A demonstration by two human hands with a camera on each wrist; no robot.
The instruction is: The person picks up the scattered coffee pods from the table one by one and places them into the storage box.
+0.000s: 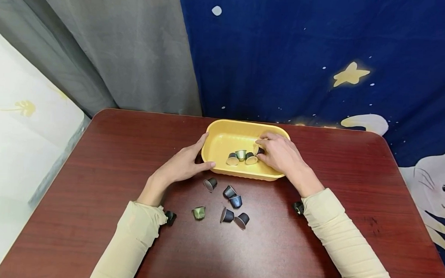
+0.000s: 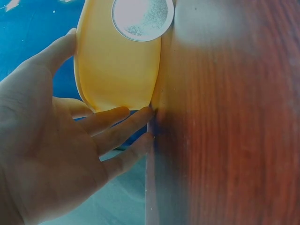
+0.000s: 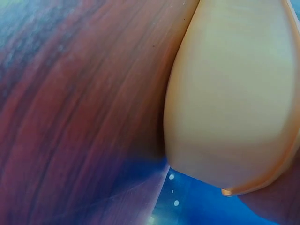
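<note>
A yellow plastic basin (image 1: pixel 223 128) stands near the table's far edge. My left hand (image 1: pixel 182 164) spans its left end with fairly straight fingers, thumb at the front rim; the left wrist view shows the fingertips at the end wall. Inside the basin, my right hand (image 1: pixel 281 154) reaches over the right rim and pinches a dark coffee capsule (image 1: pixel 260 150) between thumb and fingers. Next to that lie a green capsule (image 1: pixel 241 155) and two dark capsules with pale lids, one (image 1: pixel 251 158) close to the right thumb. The right wrist view shows the basin's wall (image 3: pixel 225 93), not the hand.
Several capsules lie on the reddish-brown table (image 1: pixel 277 241) before the basin: a green one (image 1: pixel 199 213), a dark one (image 1: pixel 210 184), a blue one (image 1: pixel 236 201) and others, including a dark pair (image 1: pixel 242 220). Behind the table hang a grey curtain (image 1: pixel 137 48) and a blue one (image 1: pixel 271 54).
</note>
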